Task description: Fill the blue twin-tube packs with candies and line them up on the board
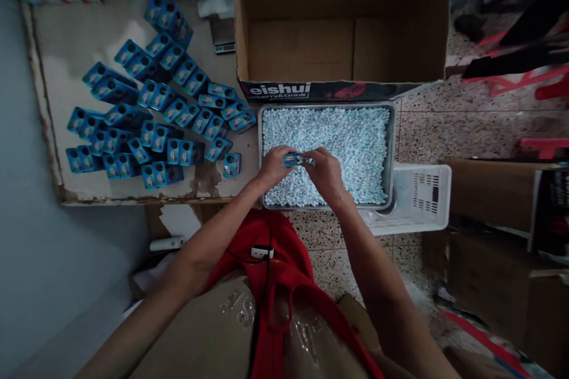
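Observation:
A metal tray (393, 154) holds a wide layer of small pale blue and white pieces (355, 148). Over its left half, my left hand (275, 166) grips a small blue box (290, 160). My right hand (325, 173) is closed at the right end of that box, its fingertips pinched around small whitish bits whose exact form is too small to tell. Many similar blue boxes (160, 95) stand in uneven rows on the table to the left, with a single one (232, 164) nearest the tray.
Behind the tray is a large open cardboard box (302, 47). A white plastic basket (438, 198) sits to the tray's right, lower down. The table (120, 192) has a worn front edge. More cartons (489, 195) are on the right.

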A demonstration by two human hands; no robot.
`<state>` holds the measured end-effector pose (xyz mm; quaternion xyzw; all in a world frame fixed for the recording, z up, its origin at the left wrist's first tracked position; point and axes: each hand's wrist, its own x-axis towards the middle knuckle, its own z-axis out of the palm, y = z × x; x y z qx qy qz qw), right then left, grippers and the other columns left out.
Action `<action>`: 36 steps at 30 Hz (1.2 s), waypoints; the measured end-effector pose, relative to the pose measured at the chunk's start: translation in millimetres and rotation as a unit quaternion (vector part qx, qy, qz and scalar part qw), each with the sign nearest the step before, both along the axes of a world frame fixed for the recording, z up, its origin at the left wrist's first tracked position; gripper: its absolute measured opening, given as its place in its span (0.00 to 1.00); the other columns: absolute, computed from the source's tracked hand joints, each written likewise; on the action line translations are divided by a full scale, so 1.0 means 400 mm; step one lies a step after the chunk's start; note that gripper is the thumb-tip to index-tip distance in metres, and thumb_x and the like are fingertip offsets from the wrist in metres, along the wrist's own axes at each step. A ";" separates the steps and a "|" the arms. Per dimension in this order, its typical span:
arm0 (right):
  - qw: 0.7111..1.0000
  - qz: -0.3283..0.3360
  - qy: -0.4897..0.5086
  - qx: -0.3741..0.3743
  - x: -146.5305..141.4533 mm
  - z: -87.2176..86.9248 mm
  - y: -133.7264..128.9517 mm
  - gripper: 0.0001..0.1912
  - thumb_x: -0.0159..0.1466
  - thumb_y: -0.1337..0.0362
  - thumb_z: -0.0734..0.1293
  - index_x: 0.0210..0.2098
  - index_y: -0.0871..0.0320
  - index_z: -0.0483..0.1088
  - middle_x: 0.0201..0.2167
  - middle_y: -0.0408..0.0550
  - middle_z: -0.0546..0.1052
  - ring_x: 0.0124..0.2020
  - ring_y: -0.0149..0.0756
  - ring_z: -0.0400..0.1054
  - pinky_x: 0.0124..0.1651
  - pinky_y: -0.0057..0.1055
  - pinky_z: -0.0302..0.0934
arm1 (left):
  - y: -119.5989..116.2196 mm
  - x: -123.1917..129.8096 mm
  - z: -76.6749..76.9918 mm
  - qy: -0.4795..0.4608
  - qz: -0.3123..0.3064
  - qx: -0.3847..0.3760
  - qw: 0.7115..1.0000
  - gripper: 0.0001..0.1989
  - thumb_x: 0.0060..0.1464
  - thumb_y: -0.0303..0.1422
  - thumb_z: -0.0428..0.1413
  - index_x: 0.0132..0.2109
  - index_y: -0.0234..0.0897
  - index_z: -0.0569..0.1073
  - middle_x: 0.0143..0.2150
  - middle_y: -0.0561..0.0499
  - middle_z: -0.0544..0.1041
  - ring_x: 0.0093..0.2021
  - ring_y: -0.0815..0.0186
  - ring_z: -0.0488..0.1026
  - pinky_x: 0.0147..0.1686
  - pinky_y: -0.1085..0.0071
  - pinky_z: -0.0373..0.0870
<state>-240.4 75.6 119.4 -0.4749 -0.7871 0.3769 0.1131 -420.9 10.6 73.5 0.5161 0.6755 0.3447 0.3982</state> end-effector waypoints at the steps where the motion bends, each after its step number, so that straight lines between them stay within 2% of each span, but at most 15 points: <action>1: 0.999 -0.032 0.002 -0.004 0.017 -0.018 -0.002 0.11 0.66 0.63 0.68 0.44 0.55 0.82 0.41 0.52 0.81 0.43 0.43 0.76 0.51 0.40 0.70 | -0.001 -0.001 -0.006 -0.007 0.016 0.002 1.000 0.22 0.44 0.20 0.69 0.48 0.39 0.82 0.49 0.47 0.84 0.55 0.53 0.80 0.60 0.58 0.74; 4: 0.989 -0.146 -0.012 -0.026 0.093 -0.085 -0.015 0.15 0.65 0.54 0.68 0.41 0.57 0.82 0.39 0.54 0.83 0.41 0.44 0.76 0.51 0.42 0.71 | -0.012 0.000 -0.028 -0.054 0.073 0.013 0.996 0.23 0.43 0.18 0.69 0.49 0.38 0.82 0.51 0.46 0.84 0.55 0.54 0.80 0.60 0.58 0.74; 6: 0.979 -0.196 -0.045 -0.042 0.148 -0.126 -0.027 0.19 0.64 0.51 0.67 0.42 0.59 0.82 0.41 0.57 0.84 0.42 0.47 0.77 0.52 0.46 0.71 | -0.018 0.008 -0.043 -0.108 0.092 0.009 0.990 0.23 0.43 0.18 0.69 0.49 0.36 0.81 0.50 0.45 0.84 0.53 0.55 0.80 0.58 0.59 0.75; 7: 0.978 -0.196 -0.062 -0.044 0.171 -0.141 -0.033 0.21 0.63 0.50 0.67 0.44 0.60 0.81 0.44 0.59 0.84 0.43 0.49 0.77 0.53 0.48 0.71 | -0.020 0.015 -0.050 -0.131 0.093 0.005 0.987 0.23 0.43 0.18 0.70 0.48 0.36 0.81 0.50 0.45 0.84 0.52 0.56 0.81 0.57 0.59 0.76; 10: 0.985 -0.130 -0.110 -0.007 0.212 -0.161 -0.050 0.23 0.64 0.49 0.67 0.48 0.59 0.82 0.57 0.65 0.81 0.54 0.56 0.75 0.60 0.55 0.66 | -0.023 0.038 -0.052 -0.157 0.085 -0.001 0.984 0.23 0.42 0.19 0.71 0.47 0.35 0.81 0.49 0.45 0.84 0.49 0.58 0.82 0.54 0.61 0.77; 11: 0.986 -0.110 -0.125 0.013 0.214 -0.158 -0.057 0.23 0.65 0.50 0.67 0.49 0.58 0.82 0.59 0.66 0.80 0.57 0.57 0.74 0.63 0.56 0.65 | -0.027 0.043 -0.046 -0.155 0.086 0.002 0.984 0.23 0.43 0.19 0.72 0.48 0.36 0.81 0.49 0.45 0.84 0.50 0.58 0.82 0.54 0.61 0.77; 13: 0.983 -0.093 -0.152 0.035 0.201 -0.146 -0.073 0.22 0.66 0.50 0.67 0.50 0.58 0.82 0.57 0.65 0.80 0.57 0.58 0.73 0.63 0.57 0.64 | -0.053 0.043 -0.019 -0.151 0.094 0.007 0.984 0.23 0.44 0.22 0.72 0.49 0.36 0.80 0.51 0.44 0.84 0.51 0.58 0.81 0.56 0.61 0.77; 15: 0.983 -0.088 -0.157 0.027 0.166 -0.133 -0.095 0.22 0.67 0.51 0.65 0.50 0.58 0.81 0.51 0.63 0.81 0.50 0.55 0.75 0.57 0.52 0.67 | -0.107 0.025 0.022 -0.133 0.108 0.011 0.985 0.23 0.46 0.25 0.72 0.50 0.37 0.80 0.52 0.44 0.84 0.53 0.57 0.81 0.58 0.60 0.77; 18: 0.993 -0.071 -0.093 -0.005 0.075 -0.124 -0.139 0.21 0.69 0.50 0.63 0.47 0.58 0.79 0.44 0.58 0.81 0.38 0.45 0.74 0.46 0.44 0.68 | -0.238 -0.038 0.083 -0.083 0.161 0.010 0.983 0.20 0.51 0.29 0.71 0.51 0.39 0.80 0.51 0.45 0.83 0.53 0.56 0.81 0.59 0.57 0.76; 20: 0.999 -0.037 -0.022 -0.025 -0.008 -0.125 -0.168 0.19 0.70 0.49 0.64 0.47 0.56 0.77 0.44 0.55 0.79 0.36 0.41 0.73 0.44 0.40 0.68 | -0.337 -0.094 0.108 -0.046 0.227 -0.007 0.973 0.18 0.53 0.32 0.69 0.52 0.40 0.80 0.51 0.46 0.83 0.51 0.57 0.81 0.57 0.57 0.77; 22: 0.999 0.008 0.034 -0.041 -0.104 -0.130 -0.192 0.17 0.70 0.50 0.66 0.48 0.55 0.74 0.45 0.53 0.78 0.36 0.40 0.73 0.45 0.39 0.69 | -0.421 -0.151 0.111 -0.009 0.301 -0.023 0.953 0.18 0.54 0.34 0.68 0.52 0.41 0.79 0.50 0.47 0.83 0.50 0.59 0.80 0.55 0.59 0.77; 25: 0.994 0.064 0.066 -0.057 -0.251 -0.138 -0.216 0.19 0.68 0.51 0.69 0.53 0.55 0.72 0.50 0.55 0.75 0.38 0.40 0.72 0.49 0.41 0.70 | -0.501 -0.229 0.083 0.026 0.383 -0.020 0.923 0.19 0.52 0.33 0.69 0.51 0.40 0.79 0.47 0.48 0.82 0.47 0.60 0.79 0.53 0.62 0.77; 29: 0.989 0.124 0.040 -0.069 -0.396 -0.155 -0.233 0.26 0.64 0.53 0.75 0.57 0.56 0.72 0.56 0.57 0.72 0.44 0.44 0.72 0.54 0.44 0.71 | -0.539 -0.301 0.017 0.037 0.416 -0.021 0.908 0.20 0.49 0.32 0.69 0.50 0.39 0.78 0.49 0.47 0.81 0.50 0.59 0.78 0.56 0.61 0.76; 32: 0.990 0.123 0.014 -0.071 -0.437 -0.170 -0.234 0.23 0.61 0.58 0.77 0.54 0.56 0.75 0.55 0.56 0.72 0.46 0.45 0.71 0.53 0.43 0.71 | -0.543 -0.322 -0.037 0.047 0.405 -0.026 0.913 0.20 0.50 0.30 0.68 0.51 0.38 0.78 0.50 0.46 0.81 0.52 0.58 0.78 0.58 0.60 0.74; 36: 0.989 0.087 0.045 -0.110 -0.441 -0.187 -0.227 0.12 0.62 0.61 0.73 0.45 0.55 0.76 0.47 0.52 0.75 0.37 0.39 0.70 0.49 0.41 0.70 | -0.509 -0.329 -0.108 0.063 0.379 -0.028 0.923 0.17 0.52 0.25 0.64 0.49 0.38 0.79 0.48 0.46 0.82 0.52 0.58 0.79 0.57 0.59 0.76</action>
